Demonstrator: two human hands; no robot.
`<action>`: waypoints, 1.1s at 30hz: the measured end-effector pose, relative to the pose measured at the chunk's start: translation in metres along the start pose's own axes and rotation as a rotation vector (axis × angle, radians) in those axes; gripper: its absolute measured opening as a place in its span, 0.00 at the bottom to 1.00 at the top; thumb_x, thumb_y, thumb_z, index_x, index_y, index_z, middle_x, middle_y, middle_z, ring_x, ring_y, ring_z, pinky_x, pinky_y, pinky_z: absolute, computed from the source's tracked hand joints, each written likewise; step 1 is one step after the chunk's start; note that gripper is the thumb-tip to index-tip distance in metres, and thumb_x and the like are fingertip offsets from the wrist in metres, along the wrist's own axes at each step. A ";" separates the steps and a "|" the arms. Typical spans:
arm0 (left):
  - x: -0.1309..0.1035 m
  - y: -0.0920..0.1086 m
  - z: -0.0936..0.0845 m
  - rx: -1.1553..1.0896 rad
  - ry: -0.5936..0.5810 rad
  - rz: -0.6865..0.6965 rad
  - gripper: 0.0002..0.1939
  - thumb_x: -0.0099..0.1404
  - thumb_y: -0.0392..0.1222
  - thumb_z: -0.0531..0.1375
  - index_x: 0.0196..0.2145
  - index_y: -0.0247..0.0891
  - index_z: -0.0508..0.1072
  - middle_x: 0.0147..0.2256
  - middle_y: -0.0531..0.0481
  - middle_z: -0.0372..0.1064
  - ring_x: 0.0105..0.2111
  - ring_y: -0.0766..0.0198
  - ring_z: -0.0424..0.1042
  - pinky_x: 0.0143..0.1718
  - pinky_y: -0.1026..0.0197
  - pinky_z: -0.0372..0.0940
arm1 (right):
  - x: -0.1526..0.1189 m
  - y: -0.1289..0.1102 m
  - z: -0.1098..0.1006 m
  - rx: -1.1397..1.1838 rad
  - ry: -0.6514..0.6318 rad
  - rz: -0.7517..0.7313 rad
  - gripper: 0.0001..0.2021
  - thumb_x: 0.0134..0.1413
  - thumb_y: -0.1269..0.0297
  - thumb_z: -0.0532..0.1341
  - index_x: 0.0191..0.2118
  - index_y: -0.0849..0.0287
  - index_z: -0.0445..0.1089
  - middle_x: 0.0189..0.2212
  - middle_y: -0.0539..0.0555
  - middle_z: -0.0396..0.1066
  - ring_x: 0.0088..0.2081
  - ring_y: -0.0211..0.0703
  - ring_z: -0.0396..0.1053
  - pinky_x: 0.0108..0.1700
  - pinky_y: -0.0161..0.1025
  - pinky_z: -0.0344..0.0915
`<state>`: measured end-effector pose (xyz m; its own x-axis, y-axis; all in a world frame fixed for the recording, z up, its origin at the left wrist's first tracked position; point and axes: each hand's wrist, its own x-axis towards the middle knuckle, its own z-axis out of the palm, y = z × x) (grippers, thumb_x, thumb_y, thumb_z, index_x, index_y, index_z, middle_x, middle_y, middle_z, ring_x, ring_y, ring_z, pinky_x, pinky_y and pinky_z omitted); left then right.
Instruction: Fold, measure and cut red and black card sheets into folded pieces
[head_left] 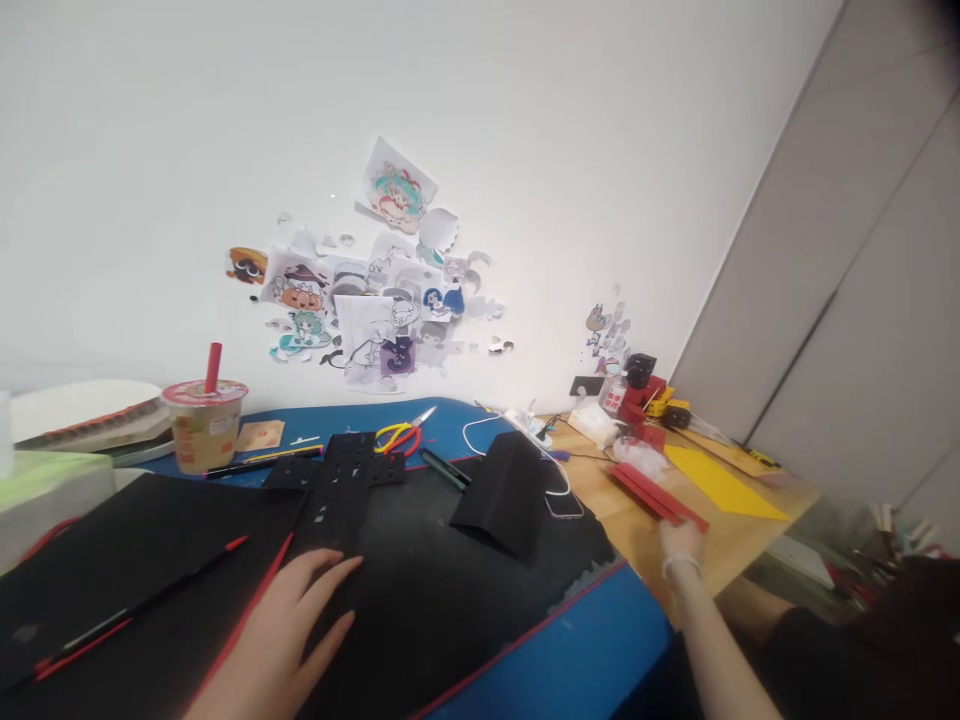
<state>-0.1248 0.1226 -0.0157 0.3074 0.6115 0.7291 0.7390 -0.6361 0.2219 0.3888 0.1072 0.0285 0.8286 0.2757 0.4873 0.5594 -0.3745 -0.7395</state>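
Observation:
My left hand (292,625) rests palm down with its fingers spread over black paper (420,590), and holds nothing. Just beyond it lies a black cut-out card (341,490) with small slots. My right hand (681,543), a bracelet at its wrist, reaches to the wooden table and grips the near end of a red folded paper piece (651,492). Its fingers are partly hidden. Between the hands stands a folded black paper piece (504,495). A red-tipped black pen (142,605) lies to the left.
Yellow-handled scissors (401,437), a lidded drink cup (206,425) and a phone (564,507) lie around the blue mat (555,645). Yellow paper (720,485) and a power strip (529,428) are at the right. A person (885,630) is at the far right.

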 end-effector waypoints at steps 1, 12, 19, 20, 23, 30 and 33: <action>0.000 0.000 0.000 0.008 0.001 0.012 0.18 0.58 0.50 0.55 0.47 0.48 0.69 0.45 0.47 0.67 0.45 0.54 0.69 0.45 0.55 0.66 | -0.008 -0.009 0.006 0.009 -0.049 -0.039 0.15 0.59 0.62 0.57 0.50 0.60 0.63 0.48 0.56 0.65 0.44 0.45 0.68 0.43 0.47 0.67; -0.007 -0.006 0.003 0.125 -0.018 0.124 0.14 0.57 0.50 0.55 0.39 0.49 0.74 0.42 0.46 0.71 0.43 0.51 0.71 0.41 0.51 0.69 | -0.150 -0.142 0.101 0.315 -0.581 -0.495 0.24 0.48 0.57 0.60 0.51 0.64 0.65 0.51 0.64 0.65 0.54 0.57 0.59 0.55 0.52 0.54; -0.009 0.005 0.002 0.140 -0.054 0.110 0.14 0.57 0.47 0.55 0.41 0.50 0.73 0.44 0.47 0.71 0.46 0.51 0.70 0.43 0.51 0.69 | -0.142 -0.124 0.101 0.451 -0.738 -0.332 0.29 0.47 0.53 0.60 0.54 0.64 0.62 0.53 0.67 0.62 0.57 0.61 0.55 0.57 0.58 0.48; -0.007 0.009 -0.001 0.152 -0.049 0.123 0.14 0.57 0.46 0.56 0.41 0.49 0.73 0.44 0.47 0.71 0.45 0.51 0.71 0.42 0.52 0.69 | -0.144 -0.123 0.100 0.482 -0.775 -0.315 0.29 0.47 0.52 0.60 0.54 0.64 0.62 0.53 0.67 0.62 0.57 0.60 0.55 0.57 0.57 0.49; -0.002 0.019 -0.007 0.179 -0.029 0.156 0.15 0.56 0.44 0.56 0.42 0.46 0.72 0.43 0.46 0.72 0.43 0.52 0.73 0.40 0.55 0.70 | -0.158 -0.124 0.096 0.616 -0.915 -0.310 0.30 0.46 0.53 0.61 0.55 0.59 0.60 0.55 0.63 0.61 0.56 0.54 0.58 0.57 0.53 0.53; -0.001 0.036 -0.009 0.153 -0.101 0.105 0.28 0.60 0.41 0.51 0.58 0.41 0.54 0.51 0.41 0.67 0.49 0.55 0.68 0.45 0.55 0.67 | -0.184 -0.155 0.072 0.937 -1.270 -0.295 0.27 0.39 0.55 0.67 0.49 0.51 0.67 0.47 0.55 0.71 0.50 0.49 0.66 0.52 0.48 0.60; 0.001 0.039 -0.007 0.039 -0.157 0.010 0.33 0.62 0.41 0.51 0.62 0.44 0.43 0.56 0.41 0.61 0.54 0.56 0.63 0.49 0.54 0.64 | -0.190 -0.178 0.061 1.048 -1.337 -0.251 0.22 0.45 0.54 0.64 0.48 0.52 0.69 0.50 0.55 0.69 0.53 0.50 0.63 0.53 0.48 0.58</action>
<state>-0.1002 0.0947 -0.0019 0.4023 0.6733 0.6203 0.7574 -0.6254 0.1876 0.1302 0.1754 0.0395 -0.1672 0.9269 0.3360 -0.0396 0.3342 -0.9417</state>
